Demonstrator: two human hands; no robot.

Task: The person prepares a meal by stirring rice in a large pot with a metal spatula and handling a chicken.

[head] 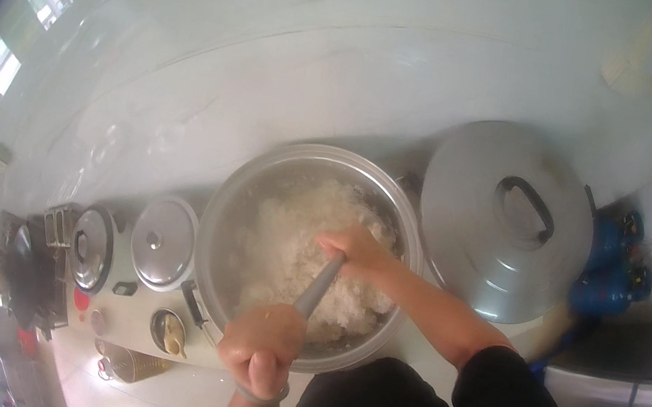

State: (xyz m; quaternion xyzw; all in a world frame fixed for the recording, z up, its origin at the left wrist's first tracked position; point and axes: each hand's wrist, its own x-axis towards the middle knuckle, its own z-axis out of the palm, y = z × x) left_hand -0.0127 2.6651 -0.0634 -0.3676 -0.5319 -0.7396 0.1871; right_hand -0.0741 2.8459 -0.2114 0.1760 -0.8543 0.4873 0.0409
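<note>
A wide metal pot (227, 232) stands before me, holding a large mass of steaming cooked rice (298, 251). Both my hands grip one long grey handle (319, 288) that slants over the pot. My left hand (262, 345) is closed around its upper end, above the pot's near left rim. Farther down, over the rice, my right hand (353, 252) wraps the same handle. Whatever is at the handle's lower end is hidden by my right hand and the rice.
A big metal lid (470, 228) with a black handle lies right of the pot. Blue gas cylinders (605, 292) stand beyond it. Leftward are a lidded pot (163, 241), another lidded pot (92, 248) and a small bowl (160, 326) with a utensil. A large oil bottle (134, 365) stands below the counter.
</note>
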